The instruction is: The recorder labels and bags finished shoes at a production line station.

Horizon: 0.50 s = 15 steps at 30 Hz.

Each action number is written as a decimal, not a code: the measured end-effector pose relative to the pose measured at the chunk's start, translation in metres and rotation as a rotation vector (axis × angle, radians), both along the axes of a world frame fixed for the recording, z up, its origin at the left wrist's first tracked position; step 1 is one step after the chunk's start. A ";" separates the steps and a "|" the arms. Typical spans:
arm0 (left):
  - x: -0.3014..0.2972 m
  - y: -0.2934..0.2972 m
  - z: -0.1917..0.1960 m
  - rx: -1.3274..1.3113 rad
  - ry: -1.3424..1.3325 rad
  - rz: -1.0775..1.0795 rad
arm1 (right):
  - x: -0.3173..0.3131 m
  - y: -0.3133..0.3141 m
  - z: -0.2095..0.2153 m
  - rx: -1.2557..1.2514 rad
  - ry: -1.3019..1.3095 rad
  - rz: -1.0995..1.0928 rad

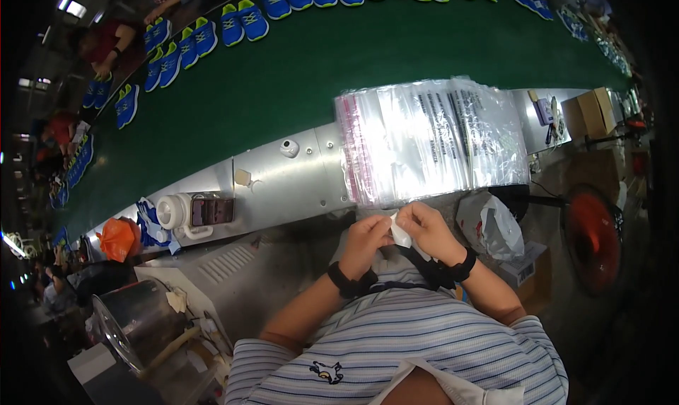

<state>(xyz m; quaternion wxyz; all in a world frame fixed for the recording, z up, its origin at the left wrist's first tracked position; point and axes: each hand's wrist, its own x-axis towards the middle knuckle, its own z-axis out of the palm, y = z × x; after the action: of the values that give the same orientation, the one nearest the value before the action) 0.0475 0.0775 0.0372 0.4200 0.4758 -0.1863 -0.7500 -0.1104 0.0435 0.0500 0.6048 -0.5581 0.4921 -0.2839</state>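
Close in front of my body, both hands meet over a small white piece (400,235), soft-looking like folded paper or cloth; its exact kind is not plain. The fingers of my left hand (365,245) pinch it from one side. My right hand (430,231) grips it from the other, thumb and fingers closed. Each wrist carries a black band. Just beyond the hands lies a wide stack of transparent plastic bags (424,147) with dark print and pinkish edges, on the metal ledge (283,175).
Blue shoes (244,21) line the far side of a green conveyor belt (283,79), where other people sit. A white jug (172,212), a phone (212,211) and an orange bag (119,239) are left. At right are a white plastic bag (502,228), a round fan (593,239) and a cardboard box (588,113).
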 end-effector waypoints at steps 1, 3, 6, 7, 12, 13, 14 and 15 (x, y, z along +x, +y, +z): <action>0.000 -0.002 0.000 0.000 0.001 -0.003 | -0.001 -0.001 -0.004 0.000 0.001 -0.003; 0.000 -0.007 0.000 0.013 0.010 -0.019 | -0.005 -0.003 -0.010 0.113 -0.077 -0.069; -0.002 -0.011 0.001 -0.023 0.003 -0.020 | -0.004 -0.009 -0.006 0.091 0.022 -0.032; -0.002 -0.012 -0.001 -0.022 0.003 -0.020 | -0.004 -0.011 -0.002 0.092 0.022 -0.032; 0.002 -0.021 -0.002 0.097 0.083 -0.015 | -0.005 -0.019 0.000 0.046 -0.008 0.011; 0.003 -0.023 -0.003 0.096 0.082 -0.014 | -0.006 -0.019 -0.003 0.045 -0.008 0.011; 0.005 -0.025 -0.005 0.109 0.131 0.030 | -0.009 -0.019 -0.006 0.036 -0.038 -0.025; 0.007 -0.026 -0.008 0.121 0.181 0.073 | -0.013 -0.019 -0.008 0.025 -0.067 -0.061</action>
<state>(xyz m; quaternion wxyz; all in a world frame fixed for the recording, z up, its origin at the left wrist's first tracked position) 0.0541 0.0511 0.0290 0.4327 0.4372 -0.0843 -0.7839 -0.1238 0.0241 0.0423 0.6186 -0.5256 0.4920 -0.3147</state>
